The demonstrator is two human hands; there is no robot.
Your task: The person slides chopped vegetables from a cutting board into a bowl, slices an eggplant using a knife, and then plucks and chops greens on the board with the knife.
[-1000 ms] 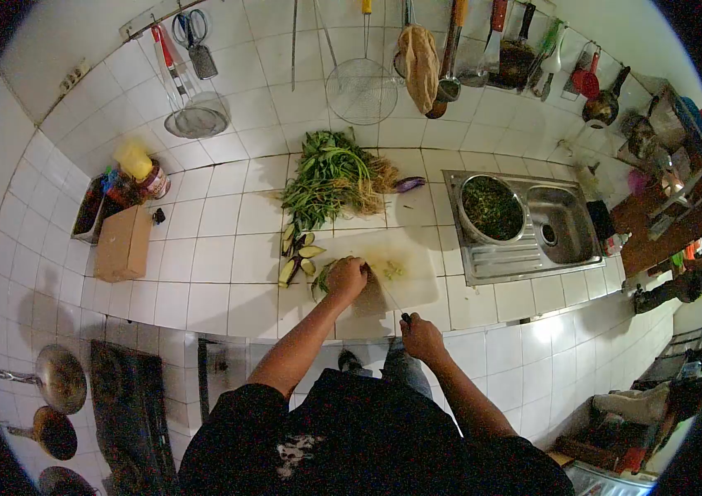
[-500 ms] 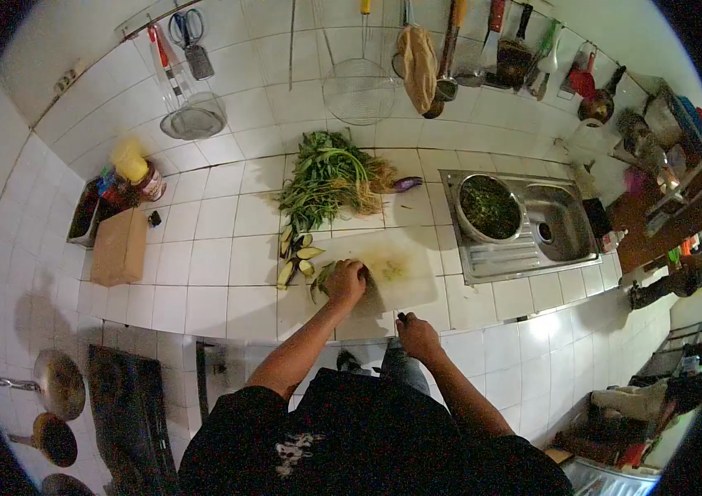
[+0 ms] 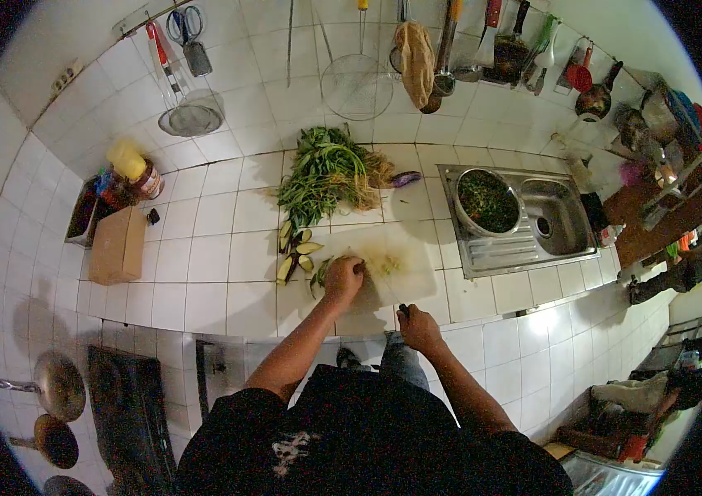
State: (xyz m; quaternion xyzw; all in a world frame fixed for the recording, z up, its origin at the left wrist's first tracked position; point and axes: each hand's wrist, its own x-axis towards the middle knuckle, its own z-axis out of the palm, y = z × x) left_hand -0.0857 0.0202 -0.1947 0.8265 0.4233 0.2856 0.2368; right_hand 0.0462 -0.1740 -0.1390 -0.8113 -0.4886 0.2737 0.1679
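Observation:
My left hand (image 3: 343, 281) is closed and presses down on the white cutting board (image 3: 415, 255). Green leafy stalks (image 3: 319, 274) poke out on its left side; the part under the fingers is hidden. My right hand (image 3: 420, 329) grips a knife by its black handle (image 3: 404, 311), at the board's near edge. The thin blade points toward the left hand and is hard to make out. Small chopped green bits (image 3: 390, 265) lie on the board right of the left hand. Cut eggplant pieces (image 3: 305, 247) lie by the board's left edge.
A heap of leafy greens with roots (image 3: 326, 174) lies behind the board, beside a purple eggplant (image 3: 405, 178). A pot of chopped greens (image 3: 487, 202) stands on the sink drainer (image 3: 491, 256). A cardboard box (image 3: 117, 245) sits left. Utensils hang on the wall.
My right hand and the knife have shifted slightly forward, toward the board. My left hand has moved a little to the left, still closed on the greens. The view has tilted slightly.

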